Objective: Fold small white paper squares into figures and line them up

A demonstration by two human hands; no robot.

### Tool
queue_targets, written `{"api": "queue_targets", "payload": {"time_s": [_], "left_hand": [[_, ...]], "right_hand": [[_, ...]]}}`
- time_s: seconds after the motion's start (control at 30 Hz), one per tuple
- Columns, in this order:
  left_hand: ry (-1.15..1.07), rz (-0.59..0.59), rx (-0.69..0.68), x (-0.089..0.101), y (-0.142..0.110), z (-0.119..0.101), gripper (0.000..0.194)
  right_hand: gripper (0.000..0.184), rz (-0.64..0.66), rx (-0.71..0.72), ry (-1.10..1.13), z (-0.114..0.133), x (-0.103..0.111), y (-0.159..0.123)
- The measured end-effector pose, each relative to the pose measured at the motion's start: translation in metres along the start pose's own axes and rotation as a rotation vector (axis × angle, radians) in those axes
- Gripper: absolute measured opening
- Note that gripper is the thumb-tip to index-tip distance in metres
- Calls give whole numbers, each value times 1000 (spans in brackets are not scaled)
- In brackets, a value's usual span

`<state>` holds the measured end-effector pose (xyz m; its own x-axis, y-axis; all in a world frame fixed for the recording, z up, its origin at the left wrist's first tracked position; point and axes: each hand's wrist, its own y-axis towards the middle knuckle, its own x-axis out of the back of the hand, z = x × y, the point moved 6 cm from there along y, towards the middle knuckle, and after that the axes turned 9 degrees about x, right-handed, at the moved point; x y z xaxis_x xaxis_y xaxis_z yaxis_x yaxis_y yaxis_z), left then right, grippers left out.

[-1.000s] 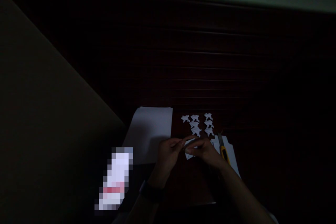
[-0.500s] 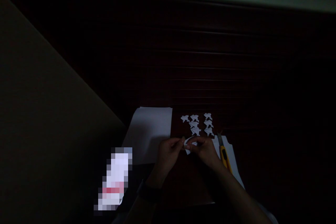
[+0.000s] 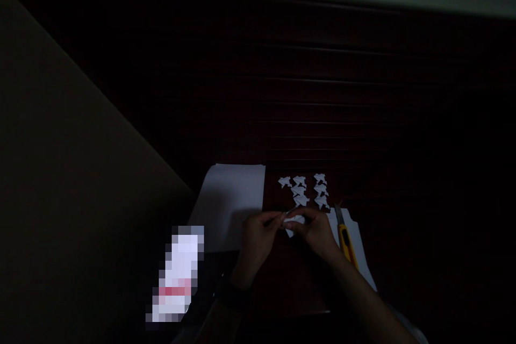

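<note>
Both bare hands are working at a small folded white paper (image 3: 297,219) above the dark table (image 3: 282,285), near the lower middle of the view. The left hand (image 3: 258,234) is pinching the paper's left edge narrowly between thumb and forefinger; the right hand (image 3: 316,230) is holding its right side, thumb below and forefinger arching over the top. The fingers are covering much of the paper, so its folds are remaining hard to read, and the remaining fingers of each hand are curling out of sight. Just beyond the hands, 7 folded white figures (image 3: 298,191) are lying in 3 columns of 1, 3 and 3. A stack of white sheets (image 3: 231,188) is lying to the left, its near right part passing behind the left hand. At right, a yellow utility knife (image 3: 345,242) is resting on white paper pieces (image 3: 362,250), which the right forearm is partly hiding. A dark wristband (image 3: 234,294) is merging with shadow; at lower left, a bright patch (image 3: 179,263) is showing only as coarse squares, its content unreadable. Both forearms are running off the bottom edge.
</note>
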<state>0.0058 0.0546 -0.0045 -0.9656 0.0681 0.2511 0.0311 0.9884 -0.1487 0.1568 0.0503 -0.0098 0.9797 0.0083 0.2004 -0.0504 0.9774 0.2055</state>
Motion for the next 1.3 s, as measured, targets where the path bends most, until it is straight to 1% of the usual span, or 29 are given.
{"api": "queue_targets", "payload": {"time_s": [0.27, 0.37, 0.47, 0.6, 0.7, 0.77, 0.97, 1.1, 1.2, 1.3], "left_hand": [[36, -66, -4, 2, -1, -3, 18], [44, -81, -13, 2, -3, -5, 18], [74, -92, -30, 1, -5, -7, 17], [88, -87, -40, -1, -7, -9, 15], [82, -85, -43, -1, -7, -9, 15], [78, -76, -45, -1, -7, -9, 15], [43, -69, -29, -1, -5, -8, 16], [31, -50, -20, -1, -5, -7, 16], [34, -37, -13, -2, -5, -7, 16], [30, -18, -21, -3, -5, -8, 16]], "right_hand": [[15, 1, 18, 15, 7, 0, 0], [13, 12, 44, 18, 7, 0, 0], [13, 10, 34, 32, 3, 0, -1], [22, -29, -30, 171, -2, 0, -3], [27, -32, -77, 244, -3, 0, -4], [28, -22, -81, 244, -2, 0, -3], [22, 36, 15, 115, 2, 1, -1], [23, 32, 29, 49, 3, 2, -1], [25, 43, 7, 95, 2, 1, -2], [28, 44, -34, 201, 0, 1, -3]]}}
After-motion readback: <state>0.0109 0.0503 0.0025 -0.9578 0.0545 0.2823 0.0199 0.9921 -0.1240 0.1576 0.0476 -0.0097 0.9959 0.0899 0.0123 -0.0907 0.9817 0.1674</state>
